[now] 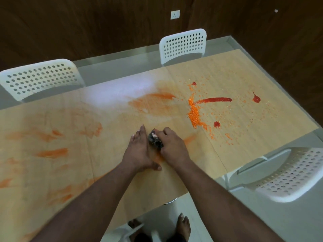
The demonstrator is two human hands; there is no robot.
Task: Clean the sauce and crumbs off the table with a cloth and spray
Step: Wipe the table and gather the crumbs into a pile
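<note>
The cloth [155, 140] is a small dark wad at the near middle of the table [111, 172], soft and light; it is best held bunched from above. The right hand [172, 147] grips it with curled fingers. The left hand [139, 151] lies flat beside it. Sauce [218, 99] and crumbs [194, 114] remain far right.

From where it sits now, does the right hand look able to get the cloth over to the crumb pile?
Probably yes. The right hand grips the cloth, and only bare table lies between it and the crumb pile.
</note>
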